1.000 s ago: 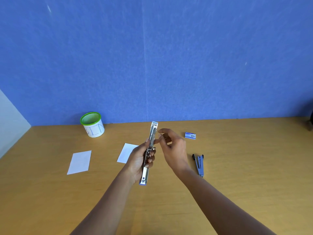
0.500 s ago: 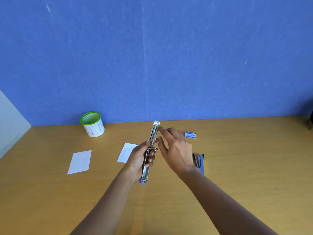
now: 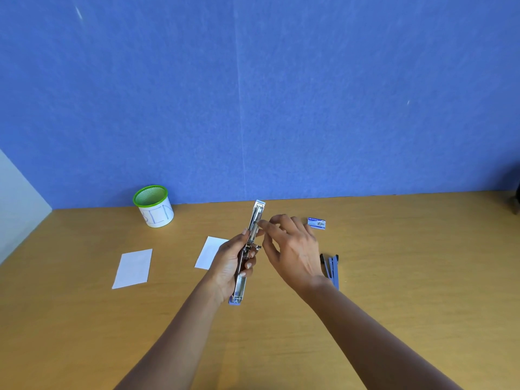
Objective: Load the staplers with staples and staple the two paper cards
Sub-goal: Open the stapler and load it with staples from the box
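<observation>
Here, the opened silver metal stapler with blue base (image 3: 256, 218) is held at centre, our left grip (image 3: 230, 263) wrapped round its hinge. We judge it stiff, slick and sprung, best taken there. Our right grip (image 3: 295, 249) touches its rail at 1 o'clock; whether it pinches staples, we cannot tell. A second blue stapler (image 3: 332, 270) lies at 3 o'clock on the tan wooden table (image 3: 394, 277), blue wall (image 3: 253, 94) behind.

Your wooden worktop (image 3: 422, 263) runs back to a blue wall (image 3: 309, 108), and at its far left stands a green-rimmed mesh cup (image 3: 153, 206) wrapped in white paper. Nearer you on the left a white paper card (image 3: 132, 268) lies flat, with a second card (image 3: 209, 251) to its right, partly hidden. On the right a small staple box (image 3: 317, 222) lies farther back, and a blue stapler (image 3: 332, 270) lies nearer you.
</observation>
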`<state>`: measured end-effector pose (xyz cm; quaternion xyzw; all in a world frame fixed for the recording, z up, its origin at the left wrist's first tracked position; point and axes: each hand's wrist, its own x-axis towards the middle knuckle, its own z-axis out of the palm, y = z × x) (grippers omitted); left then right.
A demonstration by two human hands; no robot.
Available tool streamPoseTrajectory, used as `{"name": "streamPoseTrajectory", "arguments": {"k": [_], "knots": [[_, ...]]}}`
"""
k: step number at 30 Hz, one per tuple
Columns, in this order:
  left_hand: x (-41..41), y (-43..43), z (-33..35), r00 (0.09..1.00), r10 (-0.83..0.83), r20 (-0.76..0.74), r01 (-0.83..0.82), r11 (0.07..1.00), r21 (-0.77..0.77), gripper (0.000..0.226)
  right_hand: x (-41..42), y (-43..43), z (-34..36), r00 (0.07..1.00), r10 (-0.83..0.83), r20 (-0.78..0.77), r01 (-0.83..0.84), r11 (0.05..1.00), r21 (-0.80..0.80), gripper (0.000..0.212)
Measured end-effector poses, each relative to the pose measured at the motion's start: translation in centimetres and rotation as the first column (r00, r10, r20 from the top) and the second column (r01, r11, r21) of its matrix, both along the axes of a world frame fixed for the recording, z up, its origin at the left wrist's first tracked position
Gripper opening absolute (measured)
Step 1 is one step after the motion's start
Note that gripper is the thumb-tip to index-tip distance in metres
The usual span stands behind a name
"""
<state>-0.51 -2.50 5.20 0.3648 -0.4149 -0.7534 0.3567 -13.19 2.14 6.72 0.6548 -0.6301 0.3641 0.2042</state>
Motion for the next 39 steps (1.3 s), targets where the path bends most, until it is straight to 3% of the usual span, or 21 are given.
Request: {"name": "streamPoseTrajectory", "arguments": {"k": [10,21,23,26,28,34,39], "knots": [[-0.1,0.1,0.2,1.000,-0.010,0.016,0.010,1.000,-0.017,0.035,-0.2,-0.1,0.8,0.998,-0.022,0.065,0.021,0.999,0.030,0.033],[-0.1,-0.1,0.1,1.000,0.013,-0.006,-0.013,1.000,0.003,0.027,0.0,0.4,0.3,0.983,0.150,0.103,-0.160,0.982,0.099,0.023],[0.0,-0.2,0.0,1.000,0.009,-0.007,-0.009,1.000,-0.002,0.029,0.1,0.4,0.1,0.956,0.185,0.227,-0.209,0.974,0.086,0.022],[0.1,-0.2,0.0,1.000,-0.005,-0.007,0.005,1.000,-0.020,0.032,0.1,0.3,0.0,0.838,0.176,0.516,-0.235,0.971,0.050,0.020],[0.1,-0.2,0.1,1.000,-0.008,-0.005,0.008,1.000,-0.023,0.032,0.1,0.1,0.0,0.795,0.142,0.590,-0.219,0.974,0.060,0.021],[0.0,-0.2,-0.1,1.000,0.000,-0.004,0.000,1.000,-0.018,0.032,0.2,0.2,-0.2,0.862,0.113,0.495,-0.221,0.961,0.164,0.026],[0.1,-0.2,0.0,1.000,0.004,0.015,-0.004,1.000,-0.031,0.031,0.5,0.6,-0.4,0.886,0.140,0.442,-0.217,0.967,0.130,0.026]]}}
